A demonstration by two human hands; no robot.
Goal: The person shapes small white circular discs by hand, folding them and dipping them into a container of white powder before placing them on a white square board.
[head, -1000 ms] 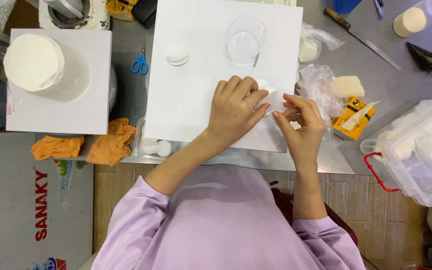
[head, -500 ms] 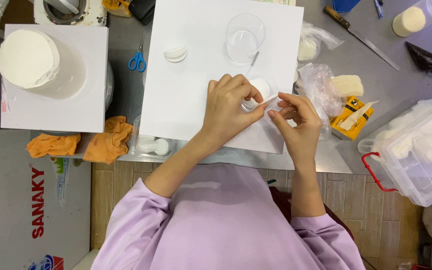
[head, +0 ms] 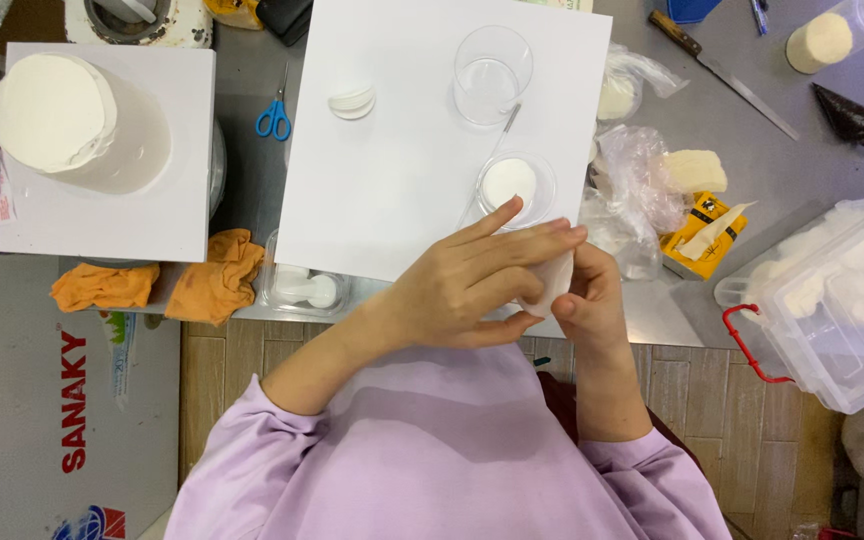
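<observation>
- Fondant piece (head: pixel 554 285), white, pinched between our left hand (head: pixel 472 285) and right hand (head: pixel 587 300), fingers closed on it.
- Risk: tearing if we squeeze hard (looks soft).
- Small dish (head: pixel 514 187) just beyond our fingertips could be knocked.

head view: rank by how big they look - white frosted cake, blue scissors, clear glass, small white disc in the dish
1. white frosted cake
2. clear glass
3. small white disc and blue scissors: too close to rank.

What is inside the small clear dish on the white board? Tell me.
The small clear dish holds a round white disc, likely fondant. The left hand covers the dish's near rim, so anything there is hidden.
</observation>
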